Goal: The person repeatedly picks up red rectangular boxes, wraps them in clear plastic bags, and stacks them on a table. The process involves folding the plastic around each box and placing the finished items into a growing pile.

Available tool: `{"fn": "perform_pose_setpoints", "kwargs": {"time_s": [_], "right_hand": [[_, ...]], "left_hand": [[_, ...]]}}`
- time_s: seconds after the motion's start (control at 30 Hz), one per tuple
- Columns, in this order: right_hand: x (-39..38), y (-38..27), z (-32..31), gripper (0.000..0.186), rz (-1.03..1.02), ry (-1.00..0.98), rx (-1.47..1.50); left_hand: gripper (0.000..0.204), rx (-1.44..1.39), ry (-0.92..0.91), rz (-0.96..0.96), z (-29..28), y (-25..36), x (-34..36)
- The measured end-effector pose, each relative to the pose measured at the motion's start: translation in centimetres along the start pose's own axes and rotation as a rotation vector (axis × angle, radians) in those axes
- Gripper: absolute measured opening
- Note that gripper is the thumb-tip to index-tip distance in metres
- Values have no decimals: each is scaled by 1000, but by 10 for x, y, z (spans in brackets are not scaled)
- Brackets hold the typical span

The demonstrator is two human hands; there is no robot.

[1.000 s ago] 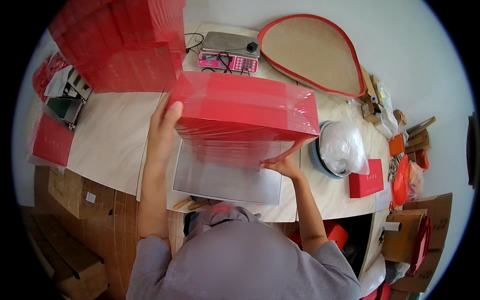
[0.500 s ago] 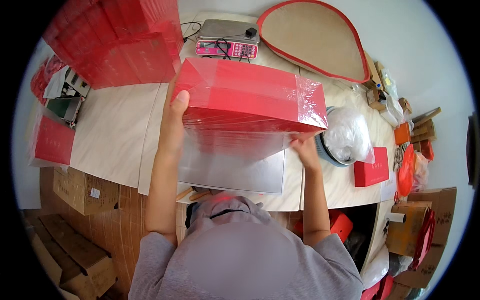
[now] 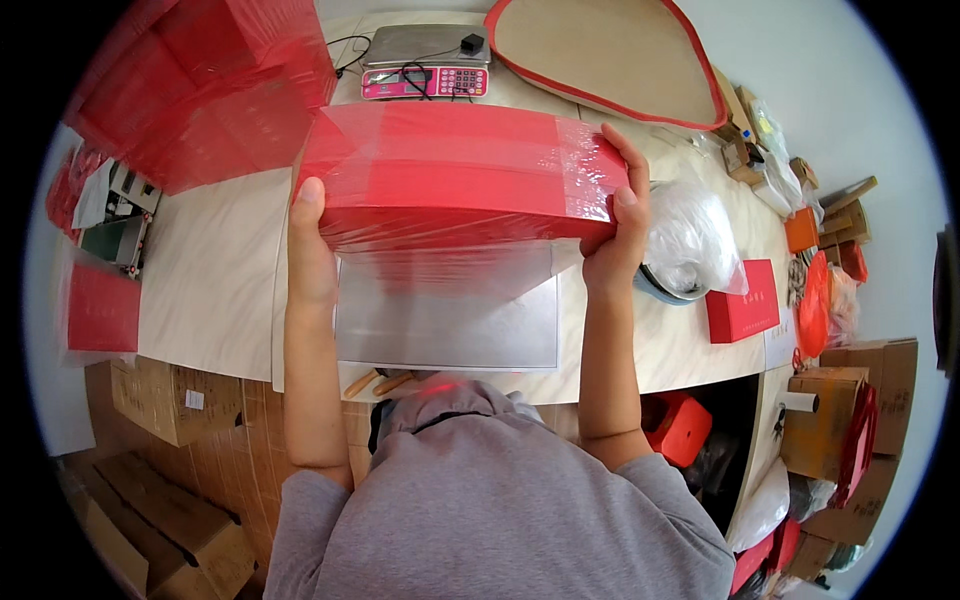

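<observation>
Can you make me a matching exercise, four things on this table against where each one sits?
1 wrapped red box
2 scale
3 small red box
4 clear sheet

A far edge of the table
B held between left hand and right hand
C flat under the held box
D right of the right hand

1-B, 2-A, 3-D, 4-C

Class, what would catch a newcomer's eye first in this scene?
The big red box in clear wrap, held up at centre between the left hand and the right hand. Next, the stack of red boxes at upper left and the weighing scale at the table's far edge.
</observation>
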State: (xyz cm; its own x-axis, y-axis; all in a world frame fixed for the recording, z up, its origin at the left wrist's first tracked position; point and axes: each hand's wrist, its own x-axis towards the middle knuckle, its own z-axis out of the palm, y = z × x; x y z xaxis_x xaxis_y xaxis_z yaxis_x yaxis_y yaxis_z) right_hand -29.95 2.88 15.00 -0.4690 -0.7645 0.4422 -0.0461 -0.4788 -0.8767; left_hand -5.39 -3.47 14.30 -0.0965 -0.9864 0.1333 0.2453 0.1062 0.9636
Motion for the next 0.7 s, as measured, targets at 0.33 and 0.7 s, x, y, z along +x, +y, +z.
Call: {"fn": "perform_pose_setpoints", "kwargs": {"time_s": [0.33,0.7], "right_hand": [[1,4,-2,66,-41,-2,-31],[0,7,0,66,-52,22,-23]], "left_hand": [[67,-10,-13,10,-5,-6,2],[67,-13,-14,45,-5,-6,3]]}}
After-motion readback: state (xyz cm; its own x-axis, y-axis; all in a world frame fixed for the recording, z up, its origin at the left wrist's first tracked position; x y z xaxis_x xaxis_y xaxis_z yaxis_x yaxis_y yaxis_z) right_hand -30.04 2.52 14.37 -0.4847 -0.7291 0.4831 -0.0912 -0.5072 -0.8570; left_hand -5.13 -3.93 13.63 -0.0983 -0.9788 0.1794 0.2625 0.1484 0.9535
